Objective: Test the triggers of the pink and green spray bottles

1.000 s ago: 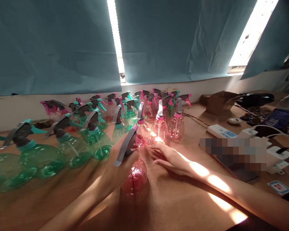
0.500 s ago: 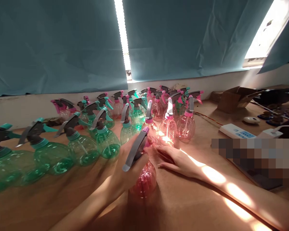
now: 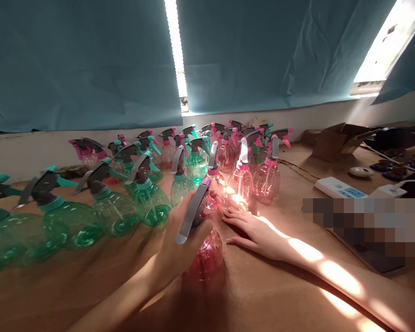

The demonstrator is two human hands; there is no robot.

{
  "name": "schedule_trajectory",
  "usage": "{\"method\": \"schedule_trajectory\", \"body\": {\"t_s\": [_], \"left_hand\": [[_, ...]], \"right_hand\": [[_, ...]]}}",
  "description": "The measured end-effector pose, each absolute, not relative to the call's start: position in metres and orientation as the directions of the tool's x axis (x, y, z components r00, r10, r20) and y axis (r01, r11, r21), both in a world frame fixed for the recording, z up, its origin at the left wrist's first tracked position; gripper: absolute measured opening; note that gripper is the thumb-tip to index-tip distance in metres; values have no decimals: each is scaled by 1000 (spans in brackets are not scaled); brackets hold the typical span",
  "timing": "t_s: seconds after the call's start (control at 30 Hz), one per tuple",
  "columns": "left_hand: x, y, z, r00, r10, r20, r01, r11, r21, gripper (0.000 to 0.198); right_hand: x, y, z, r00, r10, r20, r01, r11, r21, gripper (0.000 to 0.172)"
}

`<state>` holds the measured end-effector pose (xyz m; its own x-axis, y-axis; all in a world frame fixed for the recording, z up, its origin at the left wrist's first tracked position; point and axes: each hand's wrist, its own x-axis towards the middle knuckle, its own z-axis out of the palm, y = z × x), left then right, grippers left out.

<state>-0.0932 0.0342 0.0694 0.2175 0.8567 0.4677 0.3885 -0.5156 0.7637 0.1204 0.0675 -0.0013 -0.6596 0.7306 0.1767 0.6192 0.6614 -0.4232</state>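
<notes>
The left hand has its grip closed round the neck of a pink spray bottle, just below the grey trigger. That bottle is at the near middle of the table, apparently standing on it, in front of all the rest. The right hand holds nothing: its fingers are spread, palm down, just right of the bottle — whether it bears on the table or hovers, I cannot tell.

Green bottles make a slanting row on the left; more pink bottles stand past the right hand, with a mixed crowd farther back. Those seen clearly wear their spray heads, so they look fully assembled. What is left, as I judge it, lies with the held bottle — fitted with its head, but not yet released. How many others remain cannot be told.
</notes>
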Motion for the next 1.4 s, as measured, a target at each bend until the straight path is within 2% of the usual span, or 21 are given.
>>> {"method": "schedule_trajectory", "body": {"t_s": [0.8,1.4], "left_hand": [[-92,35,71,217,837,502,374,-546,750,11],[-93,36,67,218,830,513,366,-557,745,7]], "right_hand": [[120,68,0,-666,733,134,651,660,-374,64],[120,67,-1,-661,732,164,621,656,-428,62]]}}
